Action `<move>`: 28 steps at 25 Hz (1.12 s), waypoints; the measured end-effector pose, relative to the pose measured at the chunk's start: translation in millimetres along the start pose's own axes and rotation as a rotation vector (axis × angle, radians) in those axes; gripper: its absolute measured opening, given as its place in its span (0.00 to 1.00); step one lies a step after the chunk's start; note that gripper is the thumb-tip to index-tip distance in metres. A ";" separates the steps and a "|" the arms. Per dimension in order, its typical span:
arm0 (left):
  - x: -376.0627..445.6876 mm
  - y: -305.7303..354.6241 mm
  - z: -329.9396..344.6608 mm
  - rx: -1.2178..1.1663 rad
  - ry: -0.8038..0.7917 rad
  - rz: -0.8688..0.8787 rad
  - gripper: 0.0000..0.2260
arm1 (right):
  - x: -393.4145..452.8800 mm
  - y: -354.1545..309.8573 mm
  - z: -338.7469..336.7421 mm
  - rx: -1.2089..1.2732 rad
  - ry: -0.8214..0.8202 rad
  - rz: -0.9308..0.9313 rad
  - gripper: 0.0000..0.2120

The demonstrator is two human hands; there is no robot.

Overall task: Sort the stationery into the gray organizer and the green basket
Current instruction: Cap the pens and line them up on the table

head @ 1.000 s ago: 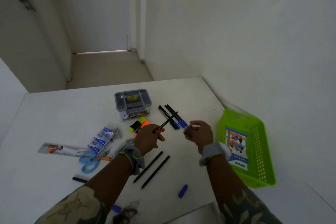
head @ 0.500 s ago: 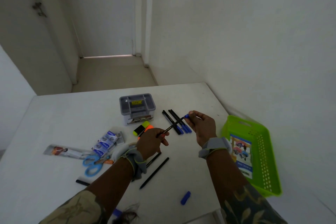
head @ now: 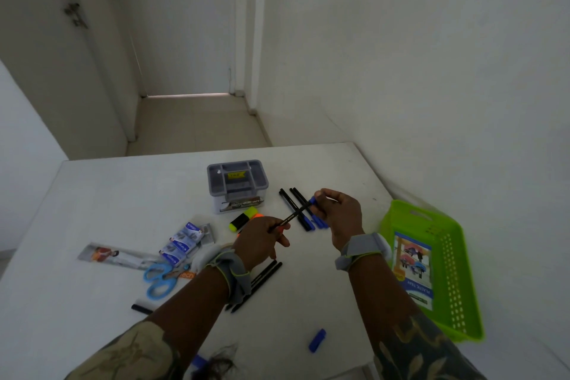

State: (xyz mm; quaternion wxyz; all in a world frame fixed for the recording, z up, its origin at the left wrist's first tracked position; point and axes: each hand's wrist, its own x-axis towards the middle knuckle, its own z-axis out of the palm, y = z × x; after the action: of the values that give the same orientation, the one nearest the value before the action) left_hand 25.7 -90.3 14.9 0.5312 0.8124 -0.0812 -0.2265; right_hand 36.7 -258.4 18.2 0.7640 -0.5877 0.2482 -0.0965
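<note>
While the white table (head: 108, 194) is carrying the whole spread, the person is working above its middle. The green basket (head: 456, 271) is sitting at the table's right edge, holding only a printed label card (head: 413, 268). The gray organizer (head: 237, 183) is standing well behind the hands, its compartments looking unfilled.

Left of the hands, a flat packet (head: 114, 256), blue scissors (head: 160, 279), staple boxes (head: 182, 244) and yellow and orange highlighters (head: 243, 217) are lying loose. Capped pens (head: 303, 210) are lying in a row under the right hand; two uncapped black pens (head: 262, 282) are lying near the left wrist.

The left hand (head: 262, 242) is pinching the lower barrel of a black pen (head: 293, 215), which is slanting up to the right, off the table. The right hand (head: 337, 213) is pinching a blue cap (head: 313, 201) between thumb and fingertips at the pen's tip. Judgement: capping step; whether the cap is seated cannot be told.

Risks:
- Cap is going on at an angle, so it could skid off the tip and drop.
- A loose blue cap (head: 317, 340) is lying near the front edge; a passing forearm could knock it off.
- Basket is overhanging slightly, so a hard drop could tip it.
</note>
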 end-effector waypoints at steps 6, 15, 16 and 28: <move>-5.9 16.8 1.0 -0.226 0.008 -0.215 0.11 | -0.3 -5.2 1.7 -0.049 -0.078 0.024 0.14; -5.3 11.6 -22.4 -0.788 -0.346 -0.530 0.12 | -0.6 -2.7 -0.6 -0.113 -0.333 0.043 0.04; -3.4 8.4 -21.4 -0.664 -0.286 -0.499 0.12 | 1.7 -2.4 -1.1 -0.149 -0.359 0.027 0.04; 13.3 -40.1 -42.9 0.082 0.230 -0.075 0.13 | 28.3 46.9 -37.6 -1.337 -0.155 -0.243 0.08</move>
State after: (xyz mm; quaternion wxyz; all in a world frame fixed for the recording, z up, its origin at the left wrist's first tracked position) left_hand 52.6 -42.9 -10.6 0.4945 0.8565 0.0015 -0.1483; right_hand 35.7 -289.1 -40.7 0.2364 -0.9621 0.1313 0.0350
